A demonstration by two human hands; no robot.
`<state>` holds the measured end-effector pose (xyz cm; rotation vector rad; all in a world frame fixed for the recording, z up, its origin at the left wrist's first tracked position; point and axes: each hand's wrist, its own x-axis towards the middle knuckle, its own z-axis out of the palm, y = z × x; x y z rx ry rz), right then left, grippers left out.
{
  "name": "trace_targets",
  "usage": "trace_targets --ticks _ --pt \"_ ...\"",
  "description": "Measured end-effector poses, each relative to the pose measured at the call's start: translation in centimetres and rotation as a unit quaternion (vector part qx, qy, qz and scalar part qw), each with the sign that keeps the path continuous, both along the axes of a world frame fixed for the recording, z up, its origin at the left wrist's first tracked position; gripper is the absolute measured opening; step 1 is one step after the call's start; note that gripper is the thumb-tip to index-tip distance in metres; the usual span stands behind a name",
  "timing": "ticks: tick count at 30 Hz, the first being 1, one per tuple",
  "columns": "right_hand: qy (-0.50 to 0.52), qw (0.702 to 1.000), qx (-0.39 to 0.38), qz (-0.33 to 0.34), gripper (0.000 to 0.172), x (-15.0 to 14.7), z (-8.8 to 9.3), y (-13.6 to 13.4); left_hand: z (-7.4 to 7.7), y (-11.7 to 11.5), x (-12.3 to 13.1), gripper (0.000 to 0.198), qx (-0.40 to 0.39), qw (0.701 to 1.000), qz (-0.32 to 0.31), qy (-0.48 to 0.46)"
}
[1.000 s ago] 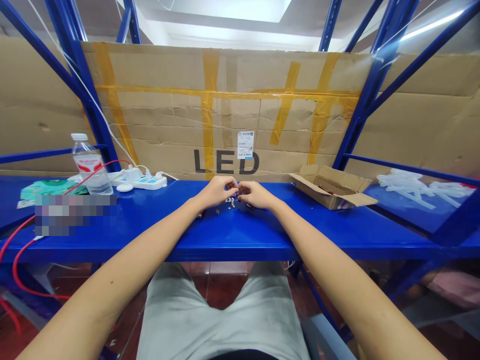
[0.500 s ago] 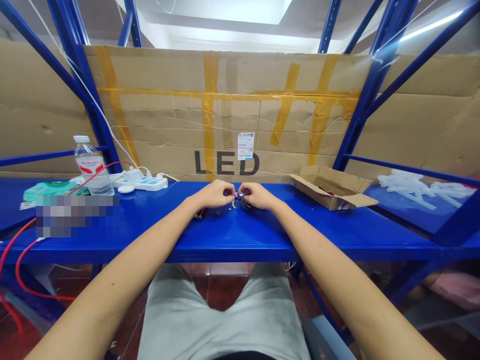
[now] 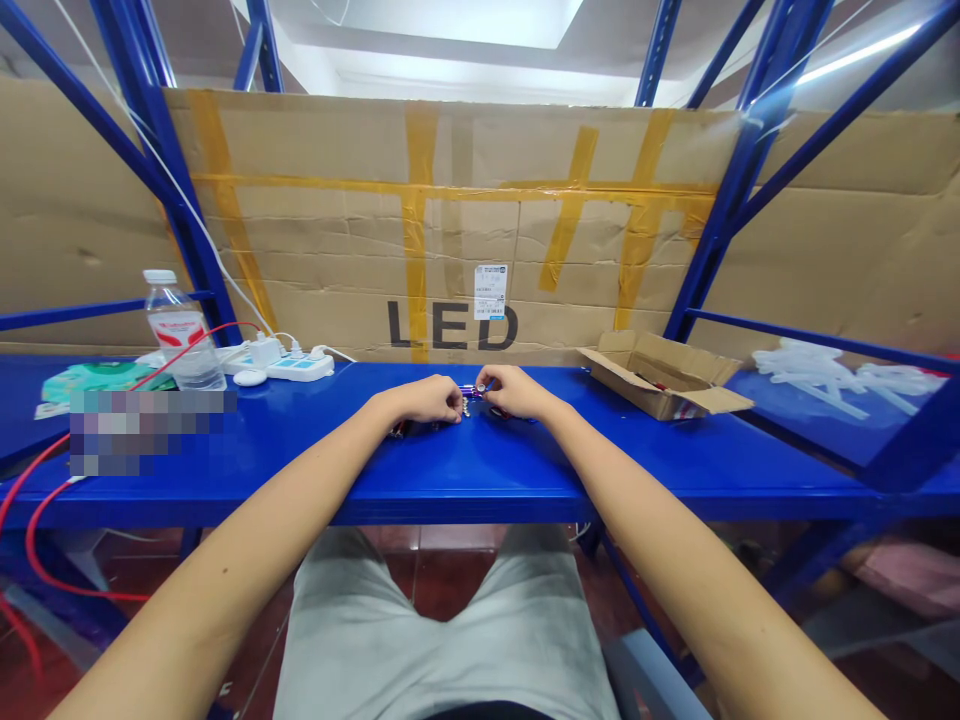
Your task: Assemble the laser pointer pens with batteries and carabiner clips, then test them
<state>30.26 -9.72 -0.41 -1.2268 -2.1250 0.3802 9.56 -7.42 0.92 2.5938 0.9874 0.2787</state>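
Observation:
My right hand pinches a small shiny purple tube above the blue table; a round silver part shows at the fingertips. My left hand is just left of and below the tube, fingers curled together in a pinch, so what they hold, if anything, cannot be made out. Between the hands lie small silver pieces, like a short chain. Dark red, slim items show partly beneath my left hand. Under my right hand are other dark small items, mostly hidden.
An open cardboard box stands at the right, with clear plastic pieces beyond it. On the left are a water bottle, a white power strip, a green packet and red cables. A large cardboard sheet closes off the back.
My left hand has come off the purple tube and dropped slightly toward the table, leaving more of the tube visible. The right hand keeps its pinch in nearly the same place.

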Motion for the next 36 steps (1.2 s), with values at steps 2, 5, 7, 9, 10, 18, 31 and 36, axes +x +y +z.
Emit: trace_targets --ticks 2,5,7,9,10,18,31,36 --pt "-0.002 1.000 0.003 -0.002 0.020 0.0 0.0 0.0 0.0 -0.1 0.0 0.010 -0.016 1.000 0.012 -0.003" --pt "-0.006 1.000 0.002 -0.003 0.021 0.0 0.0 0.0 0.0 -0.3 0.0 0.009 -0.020 1.000 0.013 -0.007" --pt "-0.008 1.000 -0.008 0.000 0.021 0.0 0.0 0.0 0.0 -0.3 0.0 0.009 -0.011 1.000 0.006 -0.012" --pt "-0.006 1.000 -0.019 0.004 0.020 0.0 0.0 0.0 0.1 -0.3 -0.1 0.010 0.004 1.000 0.002 -0.022" --pt "-0.005 1.000 -0.021 0.006 0.020 0.0 0.0 0.1 0.1 -0.3 -0.1 0.010 0.016 0.999 0.001 -0.030" --pt "0.009 0.999 -0.030 0.024 0.014 0.1 -0.3 0.4 0.1 0.0 1.0 0.012 0.204 0.960 -0.018 -0.193" --pt "0.102 0.991 -0.060 0.060 0.012 -0.3 -0.4 0.7 0.4 -0.1 0.4 0.013 0.186 0.963 -0.037 -0.193" --pt "0.070 0.996 -0.032 0.037 0.012 -0.2 -0.3 0.6 1.7 -0.5 -1.1 0.012 0.058 0.995 -0.051 -0.058"
